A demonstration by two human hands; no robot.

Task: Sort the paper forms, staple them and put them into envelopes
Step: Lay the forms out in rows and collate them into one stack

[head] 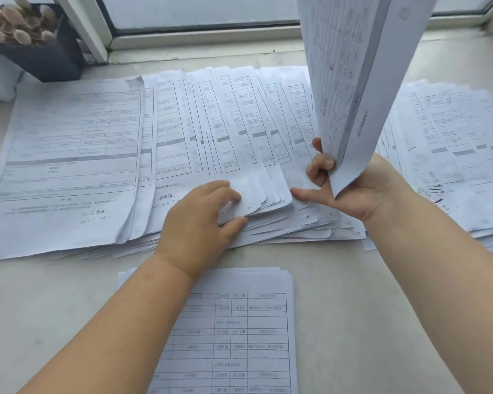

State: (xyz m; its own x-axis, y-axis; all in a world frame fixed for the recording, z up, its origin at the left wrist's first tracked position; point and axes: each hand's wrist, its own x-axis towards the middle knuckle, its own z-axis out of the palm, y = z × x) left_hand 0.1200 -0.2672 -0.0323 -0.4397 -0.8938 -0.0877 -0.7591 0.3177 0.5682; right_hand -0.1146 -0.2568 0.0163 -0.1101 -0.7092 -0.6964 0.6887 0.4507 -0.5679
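Printed paper forms lie fanned out in overlapping rows [234,123] across the pale sill, with one big sheet [69,155] uppermost at the left. My left hand [202,223] pinches the numbered lower corner of a sheet in the middle of the fan. My right hand [353,186] grips the bottom edge of a bundle of forms [350,66] and holds it upright above the fan, index finger stretched out to the left. A neat stack of forms [239,336] printed with tables lies close to me, partly under my left forearm.
A further spread of forms [450,143] covers the right side. A dark pot with a pinkish succulent [32,41] stands at the back left, beside the white window frame [205,35]. Bare sill [367,322] shows in front, left and right of the near stack.
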